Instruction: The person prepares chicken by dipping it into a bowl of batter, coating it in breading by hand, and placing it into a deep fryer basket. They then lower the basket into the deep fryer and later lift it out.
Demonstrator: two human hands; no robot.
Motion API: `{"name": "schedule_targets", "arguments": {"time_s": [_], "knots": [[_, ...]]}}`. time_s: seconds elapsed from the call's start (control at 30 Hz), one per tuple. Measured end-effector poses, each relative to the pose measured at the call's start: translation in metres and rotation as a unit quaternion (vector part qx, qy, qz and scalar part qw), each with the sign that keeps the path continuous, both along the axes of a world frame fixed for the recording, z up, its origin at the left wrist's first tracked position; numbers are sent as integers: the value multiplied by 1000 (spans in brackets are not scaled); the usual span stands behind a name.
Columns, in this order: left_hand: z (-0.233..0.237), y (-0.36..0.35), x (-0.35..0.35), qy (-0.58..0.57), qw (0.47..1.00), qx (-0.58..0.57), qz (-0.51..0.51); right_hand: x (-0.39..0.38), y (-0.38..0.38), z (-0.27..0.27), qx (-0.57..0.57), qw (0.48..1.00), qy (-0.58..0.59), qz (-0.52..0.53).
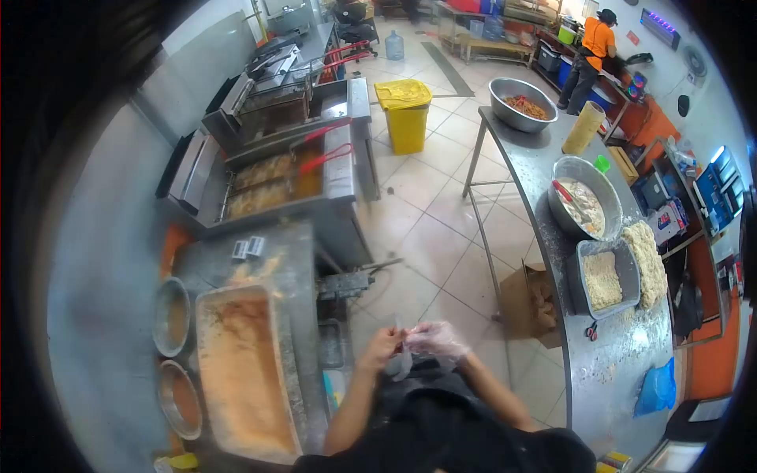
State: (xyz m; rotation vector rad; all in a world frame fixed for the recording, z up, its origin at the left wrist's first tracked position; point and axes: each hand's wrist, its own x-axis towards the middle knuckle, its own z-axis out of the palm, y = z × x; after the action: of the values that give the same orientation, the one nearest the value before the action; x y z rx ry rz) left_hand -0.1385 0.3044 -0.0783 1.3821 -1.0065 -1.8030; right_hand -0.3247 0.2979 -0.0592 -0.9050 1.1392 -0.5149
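Observation:
In front of my body, over the tiled floor, my two hands meet. My left hand [383,347] is bare, with its fingers pinched on a thin clear plastic glove [402,366] that hangs crumpled between the hands. My right hand [438,342] wears a clear plastic glove, and its closed fingertips pinch the same plastic close to the left fingers. Where the fingertips meet, a small reddish spot shows, too small to make out. To the left of the hands lies a large tray [289,370] of light brown breading flour, with two round metal pans [188,290] beside it.
Deep fryers [347,185] with red-handled baskets stand ahead left. A yellow bin [407,134] is on the floor. The right-hand steel table [591,378] holds metal bowls [561,225], a grey tub [582,288], scissors [591,331] and a blue bag [656,389]. A co-worker [593,55] stands far right.

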Motion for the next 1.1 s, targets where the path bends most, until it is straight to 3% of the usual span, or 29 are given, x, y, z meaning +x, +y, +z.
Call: {"name": "schedule_targets", "arguments": {"time_s": [0.03,0.1,0.17,0.23,0.27,0.33,0.5,0.57,0.63,0.7,0.77,0.83,0.9,0.93,0.97,1.03,1.1], "knots": [[-3,1,0,90,995,28,-15,-2,1,-8,-22,1000,-22,-2],[-23,2,1,65,998,11,-10,-5,5,1,-42,998,-44,-4],[-23,6,-1,37,999,-4,-5,-5,7,26,71,988,-125,-64],[9,4,-5,-168,984,-40,-45,-7,8,26,72,989,-108,-75],[2,4,-4,-169,984,-40,-47,-8,9,26,72,990,-89,-84],[-19,6,-2,-89,995,-45,-29,-14,15,5,54,991,-104,-71],[-20,8,-16,-121,989,-61,-64,-12,25,-3,-50,991,-111,-57],[-23,10,-21,-112,989,-69,-67,-20,22,-11,-98,993,-52,-42],[-27,12,-26,-13,998,-54,-25,-22,24,-20,-94,991,-84,-46],[-40,11,-24,15,998,-62,-26,-24,27,-18,-88,988,-115,-53],[-39,14,-25,45,996,-70,-36,-27,29,-15,23,993,-98,-65],[-10,20,-30,40,995,-91,3,-33,33,-11,14,994,-74,-74],[7,19,-34,-4,996,-80,-37,-39,41,-7,-34,990,-65,-122],[9,21,-37,-48,994,-80,-61,-41,42,-3,-40,988,16,-147],[5,24,-41,-47,993,-73,-76,-44,45,-12,-33,986,18,-161],[-6,29,-47,-68,993,-94,-18,-52,50,-37,-163,952,171,-195],[-16,32,-54,-56,994,-95,-8,-59,58,-26,-179,942,203,-197]]}}
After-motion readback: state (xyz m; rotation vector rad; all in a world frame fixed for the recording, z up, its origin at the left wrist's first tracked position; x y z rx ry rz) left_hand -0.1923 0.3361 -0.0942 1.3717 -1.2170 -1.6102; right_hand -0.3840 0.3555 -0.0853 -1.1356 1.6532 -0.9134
